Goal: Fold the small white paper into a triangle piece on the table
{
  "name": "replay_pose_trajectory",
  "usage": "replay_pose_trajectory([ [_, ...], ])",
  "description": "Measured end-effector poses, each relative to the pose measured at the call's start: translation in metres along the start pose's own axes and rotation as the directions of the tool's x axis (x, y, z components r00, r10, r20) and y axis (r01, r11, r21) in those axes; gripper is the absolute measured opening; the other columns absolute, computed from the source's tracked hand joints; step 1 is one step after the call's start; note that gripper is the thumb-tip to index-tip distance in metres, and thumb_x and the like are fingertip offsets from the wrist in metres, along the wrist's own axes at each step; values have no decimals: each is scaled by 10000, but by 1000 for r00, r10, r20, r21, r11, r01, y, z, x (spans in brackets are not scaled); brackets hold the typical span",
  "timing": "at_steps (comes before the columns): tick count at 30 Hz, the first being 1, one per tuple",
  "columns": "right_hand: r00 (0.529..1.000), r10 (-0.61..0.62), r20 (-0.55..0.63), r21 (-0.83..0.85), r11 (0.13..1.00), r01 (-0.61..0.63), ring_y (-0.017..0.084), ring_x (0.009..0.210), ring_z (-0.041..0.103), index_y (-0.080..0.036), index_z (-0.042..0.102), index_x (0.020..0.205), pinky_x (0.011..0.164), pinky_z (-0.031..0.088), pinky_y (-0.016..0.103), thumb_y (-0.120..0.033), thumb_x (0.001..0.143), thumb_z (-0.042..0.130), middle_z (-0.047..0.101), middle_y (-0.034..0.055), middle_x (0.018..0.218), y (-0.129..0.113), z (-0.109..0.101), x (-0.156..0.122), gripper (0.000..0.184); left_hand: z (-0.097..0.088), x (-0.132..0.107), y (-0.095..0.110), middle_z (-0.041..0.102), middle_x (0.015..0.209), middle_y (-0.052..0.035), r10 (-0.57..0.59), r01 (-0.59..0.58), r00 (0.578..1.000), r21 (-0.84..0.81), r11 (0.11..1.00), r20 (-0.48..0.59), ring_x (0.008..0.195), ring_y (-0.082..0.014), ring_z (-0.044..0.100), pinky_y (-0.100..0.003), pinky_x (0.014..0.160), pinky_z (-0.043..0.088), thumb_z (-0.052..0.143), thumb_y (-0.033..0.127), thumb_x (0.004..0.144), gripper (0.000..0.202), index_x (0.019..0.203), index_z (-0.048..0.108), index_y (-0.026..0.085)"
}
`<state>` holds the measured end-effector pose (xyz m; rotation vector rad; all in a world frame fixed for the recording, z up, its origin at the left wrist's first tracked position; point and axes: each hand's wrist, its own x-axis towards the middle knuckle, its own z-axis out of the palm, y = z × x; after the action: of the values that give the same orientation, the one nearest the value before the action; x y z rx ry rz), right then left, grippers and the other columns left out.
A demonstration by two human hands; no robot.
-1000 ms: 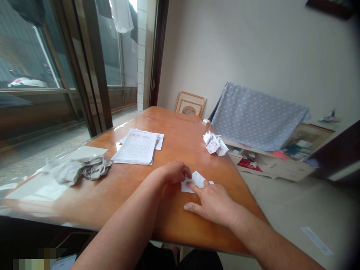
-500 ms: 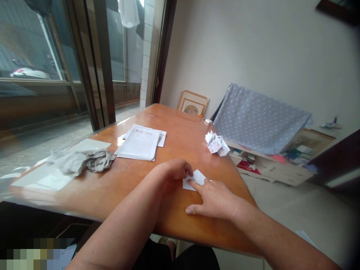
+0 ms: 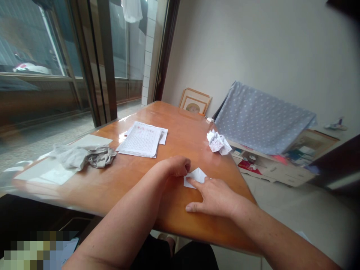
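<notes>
A small folded sheet of white paper (image 3: 198, 174), with a pointed top and a crease running down from it, lies on the wooden table in front of me. My right hand (image 3: 215, 195) rests over its right and lower part, fingers stretched flat and thumb spread out on the wood. At the paper's left edge is my left hand (image 3: 180, 166), its fingers curled in like a fist; I see nothing held in it, and its fingertips are partly hidden.
A stack of printed sheets (image 3: 140, 139) lies on the table (image 3: 176, 129) to the left, near a crumpled grey cloth (image 3: 99, 156). Folded paper pieces (image 3: 218, 142) stand near the right edge. Beyond are a framed picture (image 3: 194, 101) and a dotted cloth (image 3: 264, 118) over a cabinet.
My left hand's fingers have curled in and drawn back from the paper's face to its left edge. My right hand stays flat on the paper. The view has shifted slightly.
</notes>
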<state>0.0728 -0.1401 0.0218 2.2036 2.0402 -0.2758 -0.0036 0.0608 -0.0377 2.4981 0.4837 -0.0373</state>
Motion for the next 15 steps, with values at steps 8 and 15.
replay_pose_trajectory([
  [8, 999, -37, 16, -14, 999, 37, 366, 1003, 646, -324, 523, 1428, 800, 432, 416, -781, 712, 626, 674, 126, 1210, 4, 0, 5, 856, -2, -2, 2, 760, 896, -28, 1, -1, 1000, -16, 1000, 3, 755, -209, 658, -270, 632, 438, 681, 186, 604, 281, 876, 734, 235],
  [15, 997, -68, 22, -6, 998, 68, 359, 968, 656, -347, 519, 1427, 769, 423, 403, -778, 687, 647, 684, 113, 1191, 3, -1, 13, 865, -2, -2, 3, 757, 881, -26, -2, 2, 1000, -22, 1000, -6, 743, -211, 647, -277, 623, 419, 666, 158, 579, 299, 859, 732, 237],
])
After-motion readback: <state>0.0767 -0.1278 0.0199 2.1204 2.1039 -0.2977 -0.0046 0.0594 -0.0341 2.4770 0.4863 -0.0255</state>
